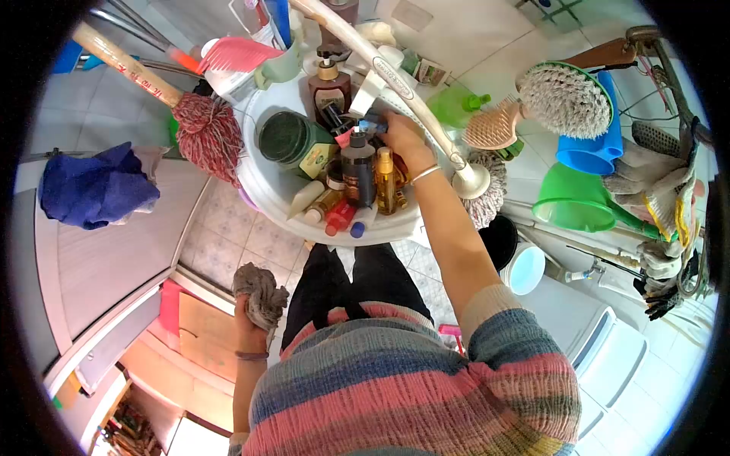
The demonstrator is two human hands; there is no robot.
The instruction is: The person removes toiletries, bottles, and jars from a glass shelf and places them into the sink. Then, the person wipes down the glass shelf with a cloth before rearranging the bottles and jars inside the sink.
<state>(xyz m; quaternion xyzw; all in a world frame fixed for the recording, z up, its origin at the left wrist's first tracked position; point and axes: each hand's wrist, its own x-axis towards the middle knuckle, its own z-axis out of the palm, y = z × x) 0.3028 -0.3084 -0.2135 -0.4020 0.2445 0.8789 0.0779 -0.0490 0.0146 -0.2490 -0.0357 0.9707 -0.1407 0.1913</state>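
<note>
Down at my left side, my left hand (247, 327) is closed around a bunched grey-brown cloth (261, 292). My right hand (407, 143) reaches over the white washbasin (268, 209), in among the bottles; its fingers are bent at a small bluish item whose kind I cannot make out. Close below that hand stand a black pump bottle (358, 171) and a slim amber bottle (385, 178). A dark green jar (295, 143) leans at the left of the basin, with a brown pump bottle (329, 90) behind it. A small red bottle (340, 218) lies near the front.
A plunger (471, 181) with a long pale handle slants across the basin's right side. A red mop head (207, 133) hangs at the left. Brushes (566, 99), a green scoop (574, 204) and gloves (661, 178) hang at the right. A white bucket (523, 268) stands below.
</note>
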